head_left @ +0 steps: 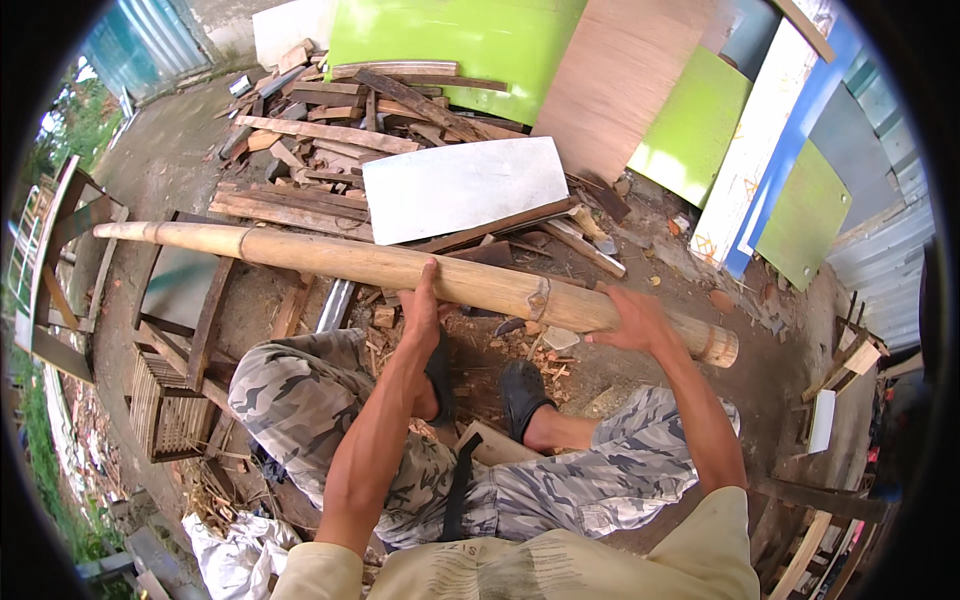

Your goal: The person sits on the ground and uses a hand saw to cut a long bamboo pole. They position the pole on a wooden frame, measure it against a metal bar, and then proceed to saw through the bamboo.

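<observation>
A long, thick bamboo pole (380, 268) lies crosswise in front of me, raised above the ground over my knees. Its thin end reaches far to the left, and its cut thick end is at the right. My left hand (424, 310) grips it near the middle, thumb up on the near side and fingers hidden beneath. Near the thick end, just right of a dark node, my right hand (637, 318) is wrapped over the pole from above. Past my knees, a white rectangular board (468, 190) rests on scrap wood.
A heap of wood offcuts (340, 125) lies ahead. Green panels (460, 40) and a brown plywood sheet (625, 80) lean behind it. Wooden frames and a slatted crate (165, 410) stand at left. Wood chips litter the ground by my shoes (522, 398). A white sack (238, 552) lies lower left.
</observation>
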The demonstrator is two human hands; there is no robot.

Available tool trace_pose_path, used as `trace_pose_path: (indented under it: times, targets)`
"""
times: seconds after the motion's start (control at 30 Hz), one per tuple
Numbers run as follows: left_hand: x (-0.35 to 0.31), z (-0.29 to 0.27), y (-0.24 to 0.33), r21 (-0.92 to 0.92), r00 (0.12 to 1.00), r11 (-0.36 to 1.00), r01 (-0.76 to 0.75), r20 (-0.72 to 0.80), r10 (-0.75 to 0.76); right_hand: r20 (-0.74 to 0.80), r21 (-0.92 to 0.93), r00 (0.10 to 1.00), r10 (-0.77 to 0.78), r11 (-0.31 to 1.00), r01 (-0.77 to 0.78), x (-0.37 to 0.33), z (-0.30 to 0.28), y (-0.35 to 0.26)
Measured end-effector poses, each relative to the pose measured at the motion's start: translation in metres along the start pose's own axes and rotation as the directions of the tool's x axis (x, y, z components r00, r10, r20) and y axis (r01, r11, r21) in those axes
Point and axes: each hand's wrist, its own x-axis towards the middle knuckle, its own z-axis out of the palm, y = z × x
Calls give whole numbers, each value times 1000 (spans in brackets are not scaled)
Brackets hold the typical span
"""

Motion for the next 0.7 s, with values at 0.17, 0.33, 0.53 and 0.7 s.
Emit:
trace_pose_path:
  times: [0.17,0.33,0.53,0.7]
  targets:
    - [2,-23,36,26,990,1000,15,-143,-11,121,-4,991,54,999,-54,31,-12,-54]
    - [3,-41,51,101,969,986,136,-221,-112,42,-29,997,-67,997,68,78,3,-99]
    - [-16,-28,72,550,898,835,-18,-358,255,137,-25,990,-14,1000,17,125,1,-209]
    - [11,-53,66,680,815,712,174,-506,284,129,42,992,-9,999,4,156,28,-260]
